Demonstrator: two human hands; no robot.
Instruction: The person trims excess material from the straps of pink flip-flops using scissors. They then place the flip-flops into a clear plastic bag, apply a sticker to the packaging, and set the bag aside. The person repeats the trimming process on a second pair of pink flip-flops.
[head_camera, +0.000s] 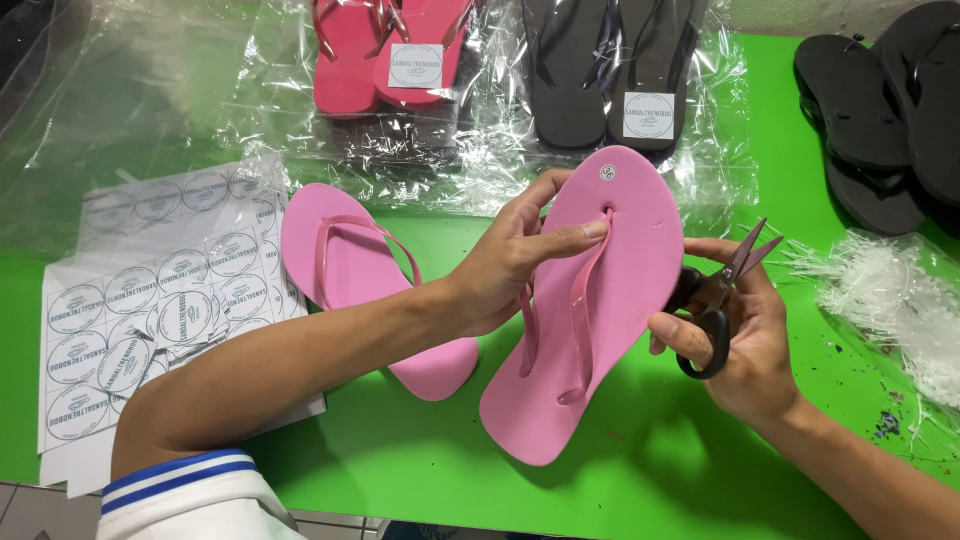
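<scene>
The left hand (510, 255) gripped the pink flip-flop (590, 320) at its toe post, above the counter (400, 470). The right hand (735, 340), just beside it, clasped scissors (722, 295). The flip-flop appeared light and flexible; holding near the strap seemed best.

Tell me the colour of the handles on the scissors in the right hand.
Black, seen in the head view: the steel-bladed scissors sit in the right hand.
</scene>
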